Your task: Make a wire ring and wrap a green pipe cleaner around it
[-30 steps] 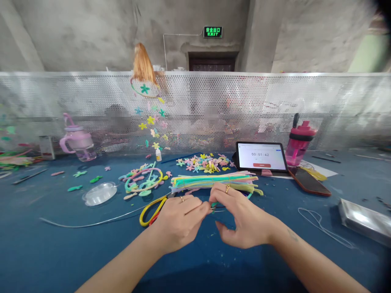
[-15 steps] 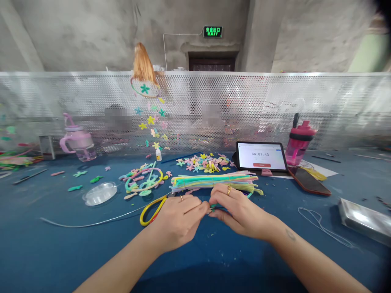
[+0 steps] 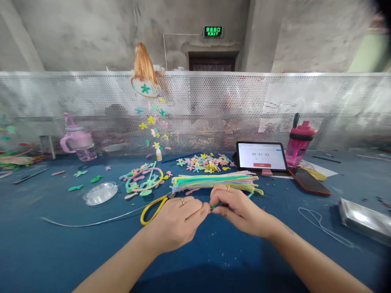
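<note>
Head view shows two hands meeting at the middle of a blue table [image 3: 45, 252], with one bundle of pipe cleaners [image 3: 214, 181] just beyond them, one pair of yellow-handled scissors [image 3: 152, 208] at near left, one tablet [image 3: 262, 156] at far right and two drinking bottles: a pale pink bottle [image 3: 77, 140] far left, a deep pink bottle [image 3: 299, 142] far right. One clear spool [image 3: 100, 193] lies left of the scissors. Both forearms come in from the near edge and converge. The left hand [image 3: 179, 221] is curled, thumb and forefinger pinched together at its right tip; the right hand [image 3: 240, 207] lies palm down, fingers bent, likewise pinched. Between the two pinches sits a short green pipe cleaner piece [image 3: 215, 205], held at both ends, mostly hidden by the fingertips, just near of the bundle.
</note>
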The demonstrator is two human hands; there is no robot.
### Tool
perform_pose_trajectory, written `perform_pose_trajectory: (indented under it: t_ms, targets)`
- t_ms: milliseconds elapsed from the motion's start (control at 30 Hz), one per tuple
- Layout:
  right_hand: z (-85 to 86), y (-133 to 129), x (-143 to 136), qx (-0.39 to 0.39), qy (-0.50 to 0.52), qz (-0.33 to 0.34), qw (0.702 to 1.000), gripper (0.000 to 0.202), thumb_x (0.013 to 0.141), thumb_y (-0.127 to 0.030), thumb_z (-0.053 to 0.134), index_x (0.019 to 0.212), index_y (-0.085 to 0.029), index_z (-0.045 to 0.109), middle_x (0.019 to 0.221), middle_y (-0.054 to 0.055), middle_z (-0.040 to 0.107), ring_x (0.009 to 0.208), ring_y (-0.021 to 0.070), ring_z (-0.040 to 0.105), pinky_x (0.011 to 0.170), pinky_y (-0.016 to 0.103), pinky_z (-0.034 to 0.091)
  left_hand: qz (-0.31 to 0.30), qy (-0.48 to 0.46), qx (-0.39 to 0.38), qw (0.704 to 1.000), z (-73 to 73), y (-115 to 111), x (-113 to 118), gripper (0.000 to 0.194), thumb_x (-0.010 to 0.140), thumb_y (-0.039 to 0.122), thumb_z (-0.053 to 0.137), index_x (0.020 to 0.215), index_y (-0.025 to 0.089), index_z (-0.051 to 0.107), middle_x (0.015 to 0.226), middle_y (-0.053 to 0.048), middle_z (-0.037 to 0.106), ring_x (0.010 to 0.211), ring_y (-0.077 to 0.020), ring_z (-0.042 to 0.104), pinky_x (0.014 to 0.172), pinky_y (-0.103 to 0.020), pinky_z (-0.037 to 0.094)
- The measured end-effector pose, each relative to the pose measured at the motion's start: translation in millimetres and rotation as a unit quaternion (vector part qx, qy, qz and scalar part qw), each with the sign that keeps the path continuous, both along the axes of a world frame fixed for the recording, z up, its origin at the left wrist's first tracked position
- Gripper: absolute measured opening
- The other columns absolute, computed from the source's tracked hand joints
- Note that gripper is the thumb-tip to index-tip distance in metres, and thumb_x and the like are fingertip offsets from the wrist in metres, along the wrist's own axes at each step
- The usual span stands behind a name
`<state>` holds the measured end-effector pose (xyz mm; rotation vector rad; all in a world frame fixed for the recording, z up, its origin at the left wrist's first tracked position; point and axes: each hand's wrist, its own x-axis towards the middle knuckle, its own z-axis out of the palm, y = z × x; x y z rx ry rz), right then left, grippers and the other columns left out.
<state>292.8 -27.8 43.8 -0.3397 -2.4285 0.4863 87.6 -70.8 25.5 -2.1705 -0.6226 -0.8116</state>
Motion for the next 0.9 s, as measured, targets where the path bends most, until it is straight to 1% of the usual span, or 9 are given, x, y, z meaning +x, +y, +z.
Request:
perform_pose_trajectory:
  t_ms: [67, 167, 267, 400, 567, 667, 767, 900]
  targets:
    - [-0.8, 1.2, -0.5, -0.019, 0.003, 0.007, 1.0, 0.009, 0.091, -0.019, 0.046, 0.083, -0.017, 0.05, 0.081, 0.002, 0.05, 0.075, 0.0132, 0.047, 0.07, 0.027, 0.041, -0.002, 0.008, 0.018, 1.0, 0.5, -0.7, -0.2, 0.009, 0.086, 0.011, 0.049, 0.089, 0.012, 0.057, 0.065, 0.001, 0.055, 0.059, -0.0115, 0.052, 0.052, -0.024, 0.041]
    - [-1.7, 1.7, -1.6, -0.026, 0.014, 0.013, 0.999, 0.01, 0.09, -0.019, 0.046, 0.082, -0.016, 0.051, 0.081, 0.003, 0.05, 0.076, 0.0131, 0.047, 0.07, 0.026, 0.041, -0.008, 0.011, 0.031, 0.999, 0.8, -1.6, -1.0, 0.009, 0.085, 0.011, 0.05, 0.09, 0.011, 0.058, 0.068, 0.0, 0.057, 0.062, -0.0115, 0.054, 0.056, -0.024, 0.045]
    - [-2.5, 1.2, -2.8, -0.028, 0.023, 0.02, 0.999, 0.009, 0.09, -0.018, 0.047, 0.082, -0.016, 0.051, 0.082, 0.003, 0.051, 0.076, 0.013, 0.047, 0.071, 0.026, 0.041, -0.008, 0.018, 0.048, 0.999, 3.1, -3.3, -1.8, 0.01, 0.084, 0.011, 0.053, 0.092, 0.011, 0.058, 0.07, 0.0, 0.059, 0.061, -0.0119, 0.054, 0.055, -0.025, 0.046]
    - [-3.8, 1.9, -4.3, -0.04, 0.022, 0.022, 0.999, 0.009, 0.09, -0.018, 0.048, 0.082, -0.016, 0.052, 0.083, 0.003, 0.051, 0.078, 0.0127, 0.048, 0.072, 0.025, 0.041, -0.019, 0.053, 0.06, 0.997, 10.2, -6.0, -2.3, 0.014, 0.086, 0.009, 0.046, 0.091, 0.008, 0.06, 0.074, -0.002, 0.061, 0.063, -0.0135, 0.056, 0.054, -0.027, 0.048]
    - [-6.9, 4.2, -5.3, -0.052, 0.016, 0.033, 0.998, 0.016, 0.091, -0.021, 0.046, 0.077, -0.016, 0.051, 0.077, 0.001, 0.049, 0.073, 0.0113, 0.046, 0.069, 0.024, 0.04, -0.015, 0.108, 0.075, 0.991, 13.8, -8.3, -2.5, 0.018, 0.086, 0.009, 0.044, 0.092, 0.007, 0.061, 0.079, -0.004, 0.063, 0.064, -0.0148, 0.057, 0.052, -0.028, 0.048]
    - [-8.1, 5.7, -5.1, -0.061, 0.018, 0.039, 0.997, 0.017, 0.091, -0.023, 0.048, 0.076, -0.016, 0.052, 0.076, 0.0, 0.049, 0.072, 0.0111, 0.046, 0.067, 0.023, 0.039, -0.021, 0.095, 0.07, 0.993, 12.9, -10.2, -2.2, 0.019, 0.087, 0.009, 0.044, 0.092, 0.007, 0.061, 0.078, -0.004, 0.063, 0.063, -0.014, 0.056, 0.051, -0.027, 0.048]
    - [-7.5, 7.6, -4.6, -0.088, 0.021, 0.054, 0.994, 0.018, 0.091, -0.025, 0.048, 0.077, -0.016, 0.053, 0.076, 0.0, 0.05, 0.072, 0.0109, 0.046, 0.067, 0.023, 0.039, -0.026, 0.074, 0.061, 0.995, 10.9, -10.1, -2.3, 0.018, 0.087, 0.009, 0.044, 0.093, 0.007, 0.061, 0.076, -0.003, 0.062, 0.063, -0.0132, 0.055, 0.053, -0.027, 0.047]
    - [-5.0, 8.9, -3.1, -0.127, 0.011, 0.067, 0.99, 0.02, 0.092, -0.028, 0.046, 0.077, -0.016, 0.052, 0.077, 0.0, 0.049, 0.072, 0.0111, 0.046, 0.067, 0.024, 0.038, -0.043, 0.03, 0.053, 0.997, 4.3, -3.5, -3.0, 0.013, 0.085, 0.009, 0.05, 0.092, 0.009, 0.06, 0.072, -0.001, 0.06, 0.064, -0.0127, 0.054, 0.056, -0.026, 0.047]
